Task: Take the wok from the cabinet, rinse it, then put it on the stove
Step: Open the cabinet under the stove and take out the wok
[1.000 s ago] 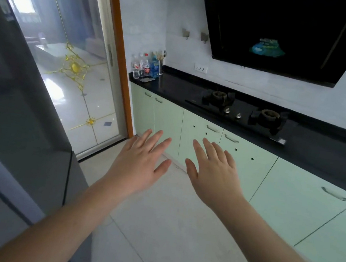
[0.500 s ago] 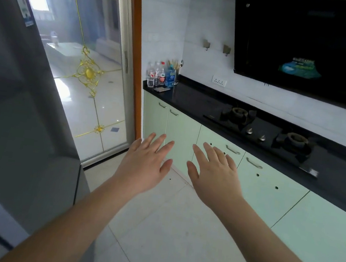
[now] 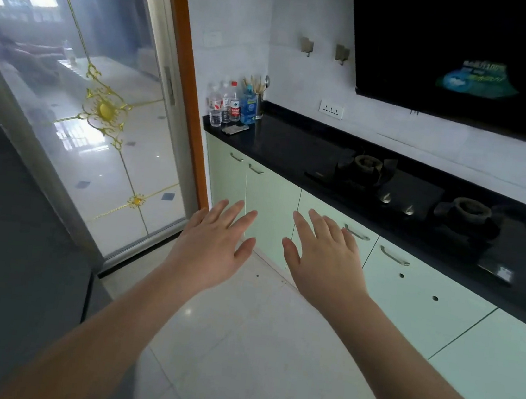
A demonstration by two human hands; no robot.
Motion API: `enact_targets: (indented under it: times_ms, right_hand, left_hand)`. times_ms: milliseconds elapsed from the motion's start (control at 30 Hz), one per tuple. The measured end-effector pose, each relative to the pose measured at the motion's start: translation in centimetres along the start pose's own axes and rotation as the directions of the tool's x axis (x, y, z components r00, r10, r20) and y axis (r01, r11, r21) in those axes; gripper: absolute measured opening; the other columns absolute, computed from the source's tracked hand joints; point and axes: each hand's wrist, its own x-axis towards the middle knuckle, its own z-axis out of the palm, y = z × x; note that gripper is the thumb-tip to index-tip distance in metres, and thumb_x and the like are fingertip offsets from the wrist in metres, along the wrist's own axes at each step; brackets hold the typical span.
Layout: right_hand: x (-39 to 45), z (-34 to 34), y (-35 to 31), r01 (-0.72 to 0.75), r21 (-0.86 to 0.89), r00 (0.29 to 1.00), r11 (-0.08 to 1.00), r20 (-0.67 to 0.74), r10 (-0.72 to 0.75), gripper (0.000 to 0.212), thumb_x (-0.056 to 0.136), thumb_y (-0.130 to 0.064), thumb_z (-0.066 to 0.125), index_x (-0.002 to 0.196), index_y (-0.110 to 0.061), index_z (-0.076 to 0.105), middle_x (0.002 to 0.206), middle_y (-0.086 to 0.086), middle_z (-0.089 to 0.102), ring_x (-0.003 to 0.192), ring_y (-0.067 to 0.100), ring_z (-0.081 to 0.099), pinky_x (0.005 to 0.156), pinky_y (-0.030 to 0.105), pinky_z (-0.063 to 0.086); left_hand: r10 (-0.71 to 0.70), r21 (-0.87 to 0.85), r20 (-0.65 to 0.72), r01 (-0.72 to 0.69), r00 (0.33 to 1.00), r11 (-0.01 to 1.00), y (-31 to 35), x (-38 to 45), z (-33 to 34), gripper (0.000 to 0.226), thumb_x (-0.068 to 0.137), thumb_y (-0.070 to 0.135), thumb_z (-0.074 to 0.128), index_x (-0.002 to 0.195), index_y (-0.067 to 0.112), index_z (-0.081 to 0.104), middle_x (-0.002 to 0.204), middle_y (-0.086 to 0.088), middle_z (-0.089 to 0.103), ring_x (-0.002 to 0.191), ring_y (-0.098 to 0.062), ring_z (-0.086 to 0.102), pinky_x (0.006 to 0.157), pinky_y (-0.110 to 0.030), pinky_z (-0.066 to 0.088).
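My left hand (image 3: 213,246) and my right hand (image 3: 323,260) are stretched out side by side, palms down, fingers spread, holding nothing. They hover over the floor in front of the pale green cabinets (image 3: 270,210), whose doors are all closed. A black gas stove (image 3: 398,192) with two burners sits in the black countertop (image 3: 288,142), right of and beyond my hands. No wok is in sight.
A glass sliding door with gold ornament (image 3: 100,113) fills the left. A dark grey appliance (image 3: 8,267) stands at my near left. Bottles and a utensil holder (image 3: 237,103) crowd the counter's far left corner. A black range hood (image 3: 471,52) hangs above the stove.
The view has swung left and moved closer to the cabinets, so the stove has slid to the right. Both hands stay open and spread in the same pose.
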Motion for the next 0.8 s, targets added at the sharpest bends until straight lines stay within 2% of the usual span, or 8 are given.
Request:
enact_targets:
  times_ms: [233,400,700,800]
  right_hand:
    - [5.8,2.2,3.3,0.042,0.026,0.997,0.999,0.060,-0.043,0.060,0.099,-0.051,0.018,0.153,-0.026,0.013,0.161,0.003,0.018,0.148,0.023,0.015,0.119,0.044,0.012]
    - [9.1,3.6,3.2,0.067,0.069,0.994,0.995,0.086,-0.073,0.060,0.099,-0.052,0.017,0.153,-0.026,0.013,0.161,0.003,0.018,0.148,0.023,0.015,0.120,0.042,0.013]
    - [17.7,6.3,-1.3,0.096,0.056,0.988,0.994,0.119,-0.102,0.061,0.099,-0.053,0.015,0.154,-0.027,0.009,0.162,0.002,0.014,0.149,0.022,0.012,0.121,0.042,0.010]
    - [21.3,7.7,-4.1,0.102,0.032,0.986,0.994,0.126,-0.105,0.065,0.096,-0.056,0.007,0.153,-0.027,0.011,0.161,0.002,0.016,0.148,0.023,0.014,0.121,0.043,0.013]
  left_hand:
    - [-0.021,0.004,0.036,0.021,0.999,1.000,0.7,6.0,1.7,0.058,0.100,0.052,0.015,0.154,0.034,0.005,0.164,0.005,0.006,0.151,-0.019,0.002,0.122,-0.042,0.008]
    - [-0.059,-0.024,0.052,0.061,0.997,0.998,-0.9,8.7,3.0,0.061,0.100,0.053,0.017,0.154,0.032,-0.004,0.164,0.004,0.008,0.151,-0.018,0.006,0.122,-0.044,0.012]
    - [-0.103,-0.048,0.034,0.105,0.994,0.993,-8.5,14.6,4.5,0.059,0.100,0.054,0.016,0.154,0.035,0.003,0.164,0.005,0.007,0.151,-0.019,0.004,0.122,-0.042,0.010]
    - [-0.110,-0.057,0.042,0.113,0.993,0.992,-12.4,16.9,5.0,0.060,0.099,0.055,0.014,0.154,0.035,0.003,0.164,0.006,0.006,0.151,-0.019,0.003,0.122,-0.042,0.009]
